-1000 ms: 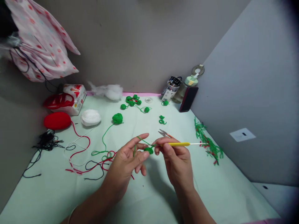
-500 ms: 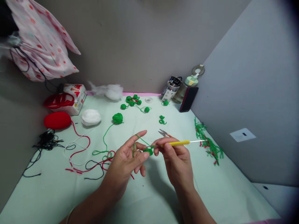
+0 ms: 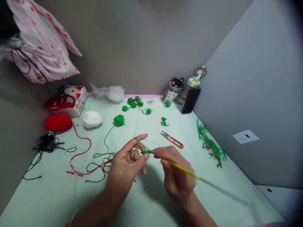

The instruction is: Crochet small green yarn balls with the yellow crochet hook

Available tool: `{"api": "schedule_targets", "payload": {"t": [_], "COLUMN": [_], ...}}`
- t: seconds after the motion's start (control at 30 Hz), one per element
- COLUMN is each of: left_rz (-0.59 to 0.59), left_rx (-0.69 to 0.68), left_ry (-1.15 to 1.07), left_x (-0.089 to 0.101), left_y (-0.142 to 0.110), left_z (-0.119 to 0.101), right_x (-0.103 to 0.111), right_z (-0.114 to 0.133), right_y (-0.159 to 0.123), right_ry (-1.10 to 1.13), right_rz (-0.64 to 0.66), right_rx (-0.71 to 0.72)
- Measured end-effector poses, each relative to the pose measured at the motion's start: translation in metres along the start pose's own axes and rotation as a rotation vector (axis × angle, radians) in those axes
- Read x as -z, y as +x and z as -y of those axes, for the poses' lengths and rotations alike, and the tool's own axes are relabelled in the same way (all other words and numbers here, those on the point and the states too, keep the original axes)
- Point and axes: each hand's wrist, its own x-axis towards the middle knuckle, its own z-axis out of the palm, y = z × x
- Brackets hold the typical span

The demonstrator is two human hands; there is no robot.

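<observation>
Pinched between thumb and fingers of my left hand (image 3: 127, 160) is a small green crochet piece (image 3: 145, 152). Green yarn (image 3: 142, 144) runs taut over that hand's raised index finger. My right hand (image 3: 177, 173) grips a crochet hook (image 3: 183, 169) by its yellow handle. Its tip end meets the green piece; the far metal end points down to the right, blurred. Beyond my right hand lie orange-handled thread snips (image 3: 172, 139). A ball of green yarn (image 3: 119, 120) sits past my left hand, a strand trailing from it toward me.
On the left are red yarn (image 3: 58, 122), white yarn (image 3: 92, 119), tangled black cord (image 3: 48, 142) and a tissue pack (image 3: 79, 101). Small green crocheted balls (image 3: 133, 104) lie at the back. A phone (image 3: 191, 101) leans near a bottle (image 3: 182, 95); green yarn scraps (image 3: 213, 148) lie right.
My right hand has turned and dropped slightly, swinging the hook's far end down to the right. The snips now show fully. My left hand and the green piece have shifted slightly left.
</observation>
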Motion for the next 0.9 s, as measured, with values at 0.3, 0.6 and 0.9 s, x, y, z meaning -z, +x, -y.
{"api": "schedule_targets", "payload": {"t": [0.3, 0.6, 0.9], "left_rz": [0.054, 0.071, 0.2], "left_rx": [0.031, 0.06, 0.19], "left_ry": [-0.132, -0.156, -0.416], "left_x": [0.003, 0.0, 0.001], "left_y": [0.003, 0.0, 0.003], "left_z": [0.004, 0.004, -0.006], "right_x": [-0.003, -0.005, -0.005], "right_z": [-0.004, -0.004, -0.001], "right_y": [0.001, -0.004, 0.008], "right_ry": [0.071, -0.293, 0.202], "right_rz": [-0.021, 0.032, -0.101], "right_rx": [-0.068, 0.121, -0.223]}}
